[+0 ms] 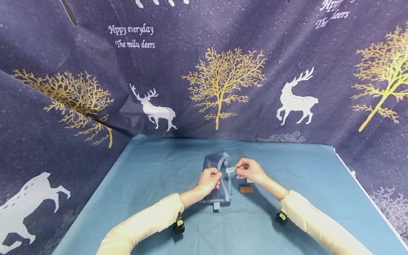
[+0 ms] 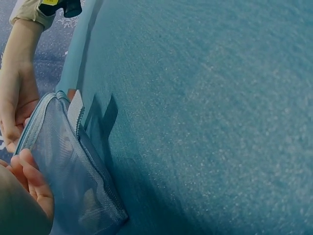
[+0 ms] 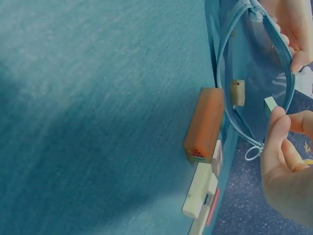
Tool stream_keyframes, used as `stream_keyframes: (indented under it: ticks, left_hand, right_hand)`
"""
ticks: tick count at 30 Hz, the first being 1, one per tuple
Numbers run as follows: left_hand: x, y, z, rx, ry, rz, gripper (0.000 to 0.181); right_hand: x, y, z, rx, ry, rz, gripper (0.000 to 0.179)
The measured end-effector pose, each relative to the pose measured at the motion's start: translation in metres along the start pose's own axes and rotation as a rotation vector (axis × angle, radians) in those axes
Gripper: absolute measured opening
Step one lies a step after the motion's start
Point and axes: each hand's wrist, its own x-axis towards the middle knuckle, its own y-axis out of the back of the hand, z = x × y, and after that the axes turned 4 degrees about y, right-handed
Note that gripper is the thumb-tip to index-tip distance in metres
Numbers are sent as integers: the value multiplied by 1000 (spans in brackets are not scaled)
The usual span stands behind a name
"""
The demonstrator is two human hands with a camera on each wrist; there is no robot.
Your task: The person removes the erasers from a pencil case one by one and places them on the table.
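A blue see-through mesh zip pouch point(image 1: 220, 195) lies on the table with its zipped side spread into a gap. My left hand point(image 1: 209, 181) pinches one zipper edge of the opening. Thumb and fingers of my right hand point(image 1: 251, 171) pinch a small pale green block point(image 3: 269, 104), held at the pouch's mouth. Through the opening in the right wrist view, a small beige block point(image 3: 237, 93) shows inside. The ring-shaped zipper pull point(image 3: 252, 152) hangs at the far end of the zip.
Right of the pouch lies an orange-brown block point(image 3: 205, 122). Beside it are several whitish blocks point(image 3: 197, 191), one with a reddish edge. A pale fabric tab point(image 1: 216, 205) sticks out at the pouch's near edge. A blue cloth point(image 1: 153, 177) covers the table, with a patterned curtain behind.
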Motion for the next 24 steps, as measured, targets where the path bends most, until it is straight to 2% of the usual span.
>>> stream_keyframes:
  ticks: [13, 24]
  left_hand:
    - [1, 0, -3, 21, -2, 5, 22]
    - [0, 0, -3, 23, 1, -4, 21]
  right_hand:
    - [-4, 6, 4, 65, -27, 10, 20]
    - [-4, 16, 10, 97, -89, 25, 26]
